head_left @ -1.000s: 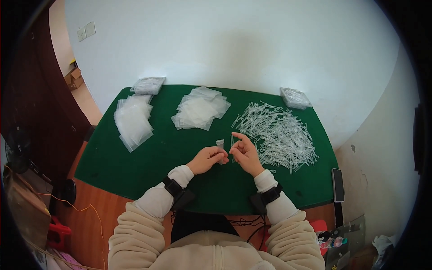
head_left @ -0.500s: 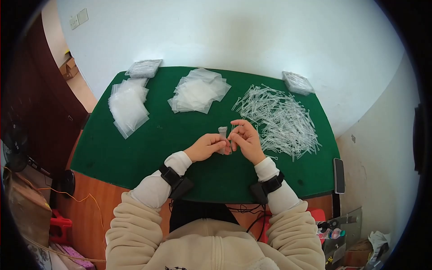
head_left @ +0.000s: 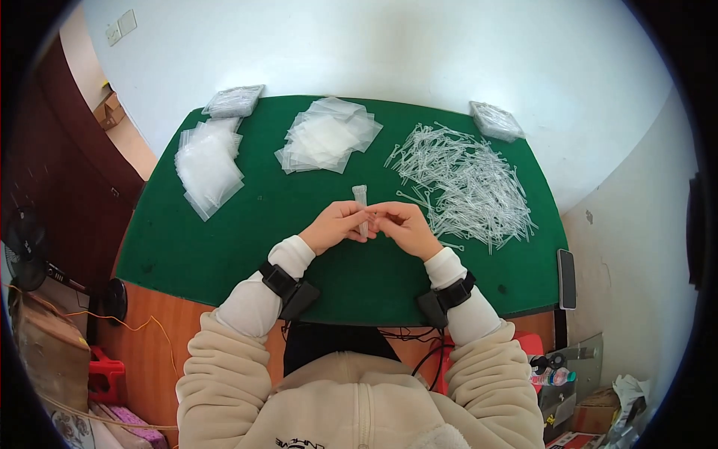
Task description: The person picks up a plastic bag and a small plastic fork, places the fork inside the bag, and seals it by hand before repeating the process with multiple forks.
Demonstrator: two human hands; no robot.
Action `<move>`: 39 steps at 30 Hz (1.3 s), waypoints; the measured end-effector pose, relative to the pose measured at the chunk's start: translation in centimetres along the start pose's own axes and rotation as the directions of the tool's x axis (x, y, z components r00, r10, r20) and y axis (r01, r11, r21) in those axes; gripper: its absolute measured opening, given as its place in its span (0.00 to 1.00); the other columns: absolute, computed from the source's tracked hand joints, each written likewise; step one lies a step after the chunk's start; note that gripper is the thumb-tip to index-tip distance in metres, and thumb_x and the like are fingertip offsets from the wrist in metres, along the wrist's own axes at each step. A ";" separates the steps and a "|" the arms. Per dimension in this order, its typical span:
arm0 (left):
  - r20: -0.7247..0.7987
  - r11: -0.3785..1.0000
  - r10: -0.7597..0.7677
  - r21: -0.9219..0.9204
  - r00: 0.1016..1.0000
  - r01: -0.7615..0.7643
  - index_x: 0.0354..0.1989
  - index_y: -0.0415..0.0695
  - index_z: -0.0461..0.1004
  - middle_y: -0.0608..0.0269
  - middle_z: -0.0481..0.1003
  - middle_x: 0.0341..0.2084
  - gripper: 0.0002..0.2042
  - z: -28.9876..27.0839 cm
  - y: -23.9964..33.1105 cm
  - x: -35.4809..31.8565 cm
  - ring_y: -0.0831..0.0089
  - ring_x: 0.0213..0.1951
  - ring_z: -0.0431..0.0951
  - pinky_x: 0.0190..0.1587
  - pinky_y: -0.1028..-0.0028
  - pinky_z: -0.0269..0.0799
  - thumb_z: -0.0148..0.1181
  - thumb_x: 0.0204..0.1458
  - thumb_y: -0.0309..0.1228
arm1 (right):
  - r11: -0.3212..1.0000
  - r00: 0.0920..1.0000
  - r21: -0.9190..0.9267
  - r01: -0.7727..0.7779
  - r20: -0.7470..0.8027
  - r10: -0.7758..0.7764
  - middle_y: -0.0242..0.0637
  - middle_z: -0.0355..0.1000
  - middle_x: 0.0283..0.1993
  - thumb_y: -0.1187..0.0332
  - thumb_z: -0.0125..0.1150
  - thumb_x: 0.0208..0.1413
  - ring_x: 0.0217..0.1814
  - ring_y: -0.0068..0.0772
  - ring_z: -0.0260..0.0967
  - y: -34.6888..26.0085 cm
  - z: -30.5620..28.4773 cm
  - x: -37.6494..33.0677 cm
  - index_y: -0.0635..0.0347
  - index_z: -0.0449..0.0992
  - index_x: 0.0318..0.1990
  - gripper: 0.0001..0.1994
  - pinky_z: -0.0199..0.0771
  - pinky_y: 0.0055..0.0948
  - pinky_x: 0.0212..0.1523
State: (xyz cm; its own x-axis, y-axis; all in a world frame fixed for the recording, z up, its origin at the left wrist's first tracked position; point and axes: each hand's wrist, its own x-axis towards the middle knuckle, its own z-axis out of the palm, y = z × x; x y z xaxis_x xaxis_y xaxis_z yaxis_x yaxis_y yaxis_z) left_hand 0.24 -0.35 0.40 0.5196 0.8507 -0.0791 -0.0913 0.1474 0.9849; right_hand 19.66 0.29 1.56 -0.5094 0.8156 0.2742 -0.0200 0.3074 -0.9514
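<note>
- The left hand (head_left: 334,227) is holding a slim bundle of clear sticks (head_left: 360,196) between thumb and fingers, the gap narrow.
- The bundle is standing out past the fingers toward the far side, above the near middle of the green table (head_left: 277,209).
- The right hand (head_left: 406,227) is meeting the left at the bundle's right side, its thumb and fingers drawn close; whether they are gripping a stick, I cannot tell.
- A loose heap of clear looped sticks (head_left: 467,187) is spreading over the table's right side, a few sticks straying near the right hand.
- Flat clear bags (head_left: 329,138) are lying overlapped at the far middle.
- More bags (head_left: 209,165) are fanning out on the left.
- A filled clear packet (head_left: 233,100) is resting at the far left, and another packet (head_left: 496,120) is sitting at the far right.
- A dark phone-like slab (head_left: 567,279) is standing at the right edge.
</note>
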 end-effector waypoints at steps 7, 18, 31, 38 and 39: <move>0.115 0.986 -0.166 -0.009 0.979 0.168 0.38 0.39 0.71 0.60 0.75 0.35 0.12 -0.7 1.5 -0.8 0.73 0.35 0.76 0.38 0.77 0.72 0.45 0.58 0.36 | 0.989 0.983 0.040 -0.143 0.124 0.137 0.28 0.71 0.27 0.76 0.60 0.45 0.29 0.16 0.66 -0.7 -0.3 -0.2 0.63 0.71 0.28 0.04 0.67 0.18 0.32; 0.236 0.972 -0.215 0.145 0.948 0.184 0.36 0.41 0.71 0.61 0.76 0.34 0.11 -0.6 1.4 -1.0 0.77 0.32 0.77 0.35 0.80 0.71 0.46 0.58 0.36 | 0.944 0.997 -0.322 0.066 0.056 -0.050 0.26 0.65 0.26 0.73 0.69 0.36 0.24 0.15 0.60 -0.1 -0.5 0.0 0.61 0.70 0.28 0.12 0.62 0.16 0.25; 0.295 0.987 -0.158 0.067 0.942 0.145 0.40 0.40 0.70 0.64 0.74 0.31 0.12 -0.2 1.3 -1.0 0.78 0.32 0.75 0.38 0.80 0.70 0.46 0.59 0.36 | 0.978 0.954 -0.125 0.165 -0.230 -0.191 0.35 0.66 0.40 0.79 0.68 0.35 0.30 0.18 0.67 0.7 -0.2 0.2 0.61 0.66 0.46 0.26 0.70 0.19 0.30; 0.325 0.988 -0.153 0.044 0.933 0.147 0.41 0.40 0.69 0.61 0.73 0.32 0.12 -0.4 1.2 -1.0 0.74 0.34 0.75 0.41 0.76 0.70 0.46 0.58 0.35 | 0.983 0.953 -0.088 0.162 -0.242 -0.179 0.40 0.65 0.46 0.83 0.64 0.38 0.33 0.21 0.68 0.4 0.2 0.3 0.62 0.63 0.51 0.28 0.73 0.21 0.35; 0.317 0.987 -0.158 0.040 0.935 0.153 0.41 0.40 0.69 0.61 0.73 0.32 0.12 -0.3 1.2 -1.0 0.74 0.34 0.75 0.41 0.76 0.70 0.46 0.58 0.35 | 0.983 0.953 -0.085 0.165 -0.244 -0.181 0.40 0.65 0.47 0.85 0.63 0.39 0.33 0.21 0.68 0.4 0.3 0.3 0.63 0.62 0.52 0.29 0.73 0.21 0.36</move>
State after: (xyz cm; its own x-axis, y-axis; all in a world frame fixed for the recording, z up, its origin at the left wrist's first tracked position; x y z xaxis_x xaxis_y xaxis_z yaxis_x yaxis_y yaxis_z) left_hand -0.70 -0.89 1.65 0.7696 0.6125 -0.1805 0.0231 0.2558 0.9665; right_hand 19.29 0.50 1.27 -0.2720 0.8411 0.4675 -0.0304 0.4781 -0.8778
